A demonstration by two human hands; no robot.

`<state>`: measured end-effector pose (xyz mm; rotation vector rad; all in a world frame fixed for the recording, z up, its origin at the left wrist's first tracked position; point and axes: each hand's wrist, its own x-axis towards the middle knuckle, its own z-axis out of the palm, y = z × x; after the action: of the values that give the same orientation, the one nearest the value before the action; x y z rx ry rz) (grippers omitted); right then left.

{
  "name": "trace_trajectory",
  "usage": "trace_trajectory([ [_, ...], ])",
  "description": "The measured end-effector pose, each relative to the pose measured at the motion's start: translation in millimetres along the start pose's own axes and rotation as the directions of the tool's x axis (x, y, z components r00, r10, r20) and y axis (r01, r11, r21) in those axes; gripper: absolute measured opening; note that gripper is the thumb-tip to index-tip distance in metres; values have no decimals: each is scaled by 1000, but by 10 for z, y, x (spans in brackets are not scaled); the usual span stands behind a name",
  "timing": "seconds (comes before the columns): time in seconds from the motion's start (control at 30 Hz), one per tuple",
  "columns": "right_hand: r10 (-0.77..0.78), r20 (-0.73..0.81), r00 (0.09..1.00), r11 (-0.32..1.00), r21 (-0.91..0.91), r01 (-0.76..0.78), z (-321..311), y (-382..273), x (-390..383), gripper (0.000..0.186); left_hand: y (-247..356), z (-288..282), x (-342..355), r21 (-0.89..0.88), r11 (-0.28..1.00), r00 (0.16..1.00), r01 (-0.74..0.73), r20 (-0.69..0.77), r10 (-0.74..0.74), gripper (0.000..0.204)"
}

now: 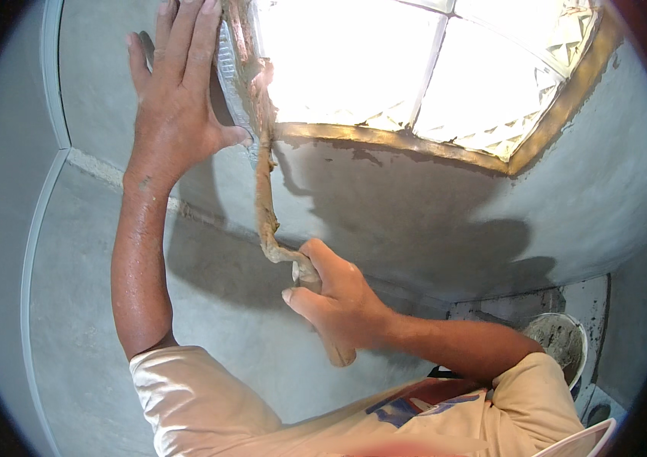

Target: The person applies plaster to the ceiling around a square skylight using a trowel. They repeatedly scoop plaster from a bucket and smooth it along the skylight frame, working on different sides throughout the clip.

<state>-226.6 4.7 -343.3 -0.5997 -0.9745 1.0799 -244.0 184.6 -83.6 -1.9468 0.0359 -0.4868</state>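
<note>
Trowel-like tool (264, 206), smeared with brown mortar, rises past the lower left corner of the window (346, 61). Behind spreads a smooth grey wall (605, 137), framing those bright glass panes, with a brown border (338, 132) along the window's lower and right edges. Near the wall's lower right corner, a bucket (584, 339) of grey mix sits partly behind the right arm (453, 344). The right hand (342, 293) clenches the tool's handle. Beside the window's left edge, the left hand (178, 107) extends its fingers, thumb touching a silvery ribbed strip (233, 84); I cannot tell whether it grips.
</note>
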Motion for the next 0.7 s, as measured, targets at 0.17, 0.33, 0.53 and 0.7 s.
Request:
trace_trajectory([
  [0.17,-99,36,994,966,244,87,-156,-185,267,22,33,-18,-8,28,999,998,31,57,-33,181],
  [0.33,-145,138,980,927,366,86,-296,-486,321,19,13,7,-3,-21,1000,1000,4,-1,-4,176],
  [0.53,-199,141,970,966,197,169,-378,-547,288,18,16,33,-28,-20,1000,1000,-11,-17,11,174],
  [0.7,-256,43,966,967,23,255,-409,-319,259,19,36,7,-8,-43,999,999,8,-47,-10,163],
])
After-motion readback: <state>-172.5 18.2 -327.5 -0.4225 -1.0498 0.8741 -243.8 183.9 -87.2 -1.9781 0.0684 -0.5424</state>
